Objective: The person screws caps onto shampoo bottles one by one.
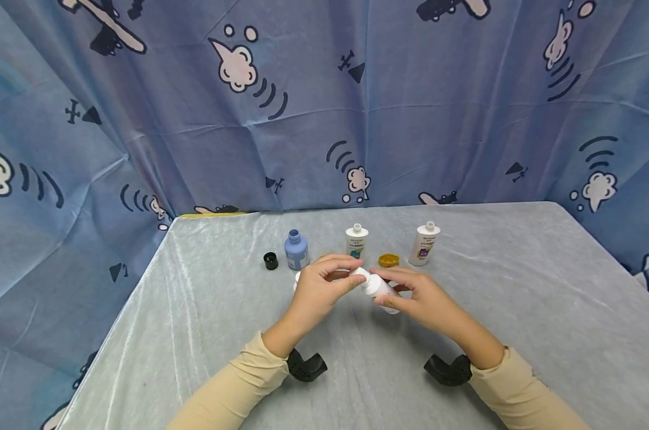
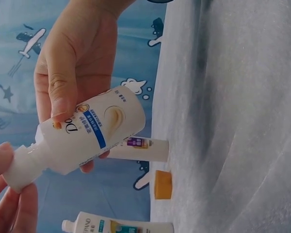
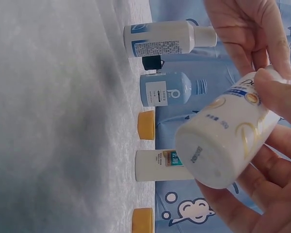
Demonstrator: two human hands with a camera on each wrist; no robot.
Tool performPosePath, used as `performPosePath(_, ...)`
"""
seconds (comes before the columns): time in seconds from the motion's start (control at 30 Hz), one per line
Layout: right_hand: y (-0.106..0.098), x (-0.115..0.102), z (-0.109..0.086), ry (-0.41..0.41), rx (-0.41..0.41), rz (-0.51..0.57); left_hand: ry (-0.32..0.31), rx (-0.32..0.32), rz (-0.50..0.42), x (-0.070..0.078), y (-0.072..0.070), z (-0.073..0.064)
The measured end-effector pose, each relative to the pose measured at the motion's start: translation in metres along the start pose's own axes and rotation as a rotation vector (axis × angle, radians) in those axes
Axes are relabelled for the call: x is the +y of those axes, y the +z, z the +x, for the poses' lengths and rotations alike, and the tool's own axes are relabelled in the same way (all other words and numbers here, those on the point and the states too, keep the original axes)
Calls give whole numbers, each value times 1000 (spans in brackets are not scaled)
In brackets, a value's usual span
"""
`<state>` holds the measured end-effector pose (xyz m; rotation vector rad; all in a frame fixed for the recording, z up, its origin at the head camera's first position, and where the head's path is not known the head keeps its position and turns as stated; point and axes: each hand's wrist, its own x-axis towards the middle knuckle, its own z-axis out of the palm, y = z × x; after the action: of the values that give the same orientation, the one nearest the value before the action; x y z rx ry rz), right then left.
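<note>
Over the middle of the table my right hand (image 1: 424, 298) grips a white bottle (image 2: 99, 128) by its body, tilted with its neck toward the left hand. The bottle has a blue band and gold swirls on its label. Fingertips and thumb of my left hand (image 1: 321, 286) pinch the white cap (image 2: 23, 169) at the bottle's neck. In the left wrist view some neck thread shows between cap and shoulder. The right wrist view shows the bottle's base, with the right fingers around its side.
Behind the hands stand an uncapped blue bottle (image 1: 296, 255), a black cap (image 1: 271, 261), a teal-labelled white bottle (image 1: 356, 240), a yellow cap (image 1: 388, 260) and a purple-labelled white bottle (image 1: 424, 243). Another white-capped bottle (image 3: 157, 40) and a second yellow cap (image 3: 146, 125) are mostly hidden by the left hand in the head view.
</note>
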<state>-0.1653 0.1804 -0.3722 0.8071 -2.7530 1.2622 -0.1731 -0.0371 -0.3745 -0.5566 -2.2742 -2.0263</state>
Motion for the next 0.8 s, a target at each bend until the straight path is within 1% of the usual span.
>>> performPosePath(0.27, -1, 0, 0, 8, -16, 28, 25, -49, 14, 1, 0, 0)
performPosePath(0.37, -1, 1, 0, 0, -14, 38, 36, -48, 4, 1, 0, 1)
performPosePath(0.43, -1, 1, 0, 1, -14, 41, 36, -34, -9, 2, -1, 2)
performPosePath(0.5, -1, 2, 1, 3, -12, 43, 26, -12, -16, 3, -2, 3)
performPosePath(0.6, -1, 2, 1, 16, -11, 40, -11, 20, -7, 3, -3, 3)
performPosePath(0.73, -2, 2, 1, 25, -5, 40, -60, 30, 30, 3, -5, 2)
performPosePath(0.8, -2, 1, 1, 26, -2, 41, -69, 27, 42, 2, -5, 2)
